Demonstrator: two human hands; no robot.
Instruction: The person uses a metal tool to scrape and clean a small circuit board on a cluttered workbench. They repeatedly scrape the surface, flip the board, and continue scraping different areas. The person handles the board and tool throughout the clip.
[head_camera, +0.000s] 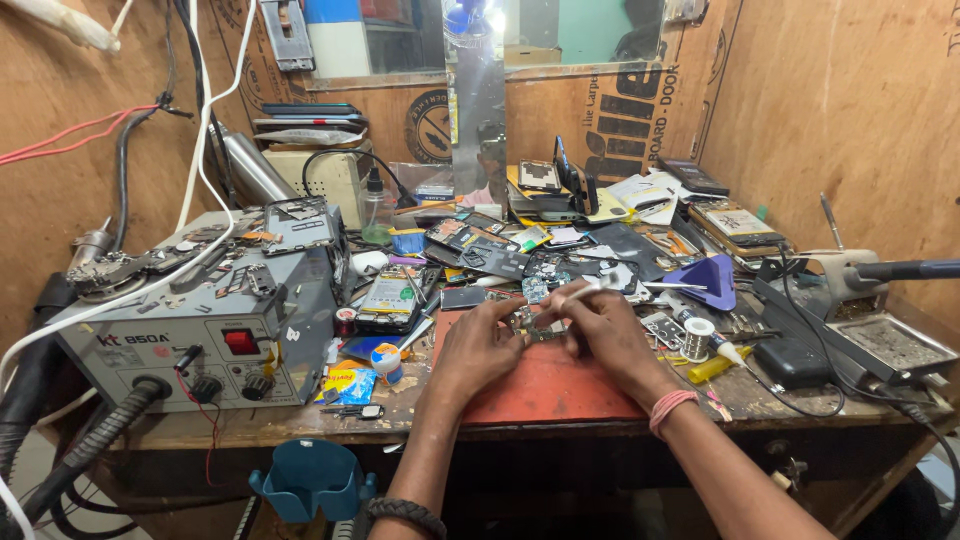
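Note:
My left hand (480, 345) rests on a red work mat (545, 385) and pinches a small circuit board (530, 322) at its left side. My right hand (600, 330) grips a thin white-handled tool (585, 290) whose tip meets the same board. The hands nearly touch over the board, which they partly hide. A pink band sits on my right wrist, a dark braided band on my left forearm.
A grey hot-air rework station (200, 330) with hoses stands at left. Phone parts and boards (500, 250) litter the bench behind the mat. A solder spool (697, 338), a purple triangular pick (705, 280) and a soldering iron stand (880, 340) lie at right. Plywood walls enclose the bench.

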